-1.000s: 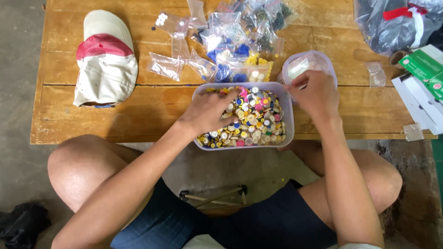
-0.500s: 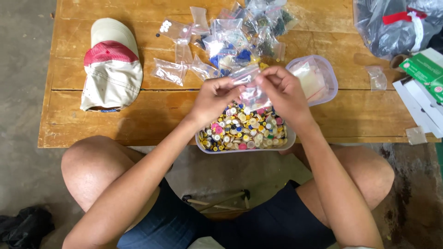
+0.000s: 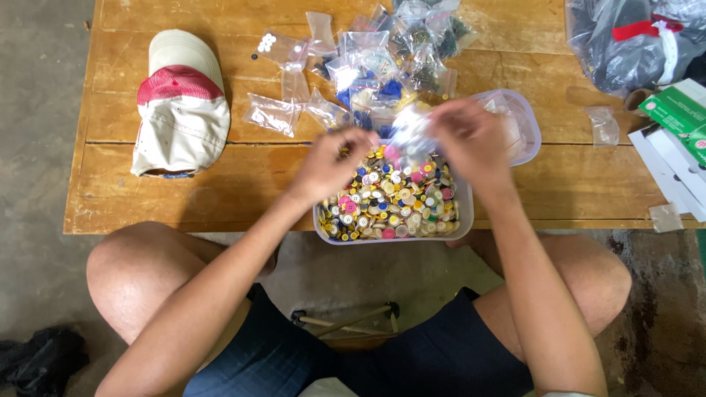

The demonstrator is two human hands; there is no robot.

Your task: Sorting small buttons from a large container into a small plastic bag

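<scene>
A clear plastic tub (image 3: 466, 215) full of mixed coloured buttons (image 3: 393, 202) sits at the near edge of a wooden table (image 3: 220, 184). Both my hands hover just above its far side. My right hand (image 3: 471, 140) pinches a small clear plastic bag (image 3: 409, 136), which is blurred. My left hand (image 3: 334, 163) is closed beside the bag, over the buttons; whether it grips the bag or a button I cannot tell. The tub's clear lid (image 3: 522, 125) lies behind my right hand.
A pile of small clear bags (image 3: 368, 59) with sorted buttons covers the table's middle. A beige and red cap (image 3: 179, 103) lies left. A dark plastic bag (image 3: 632, 40), green and white boxes (image 3: 673, 125) and a loose small bag (image 3: 604, 125) are at right. My bare knees are below the table edge.
My hands rose out of the tub and came together over it with a small clear bag. The camera shifted slightly, so the table sits lower in view.
</scene>
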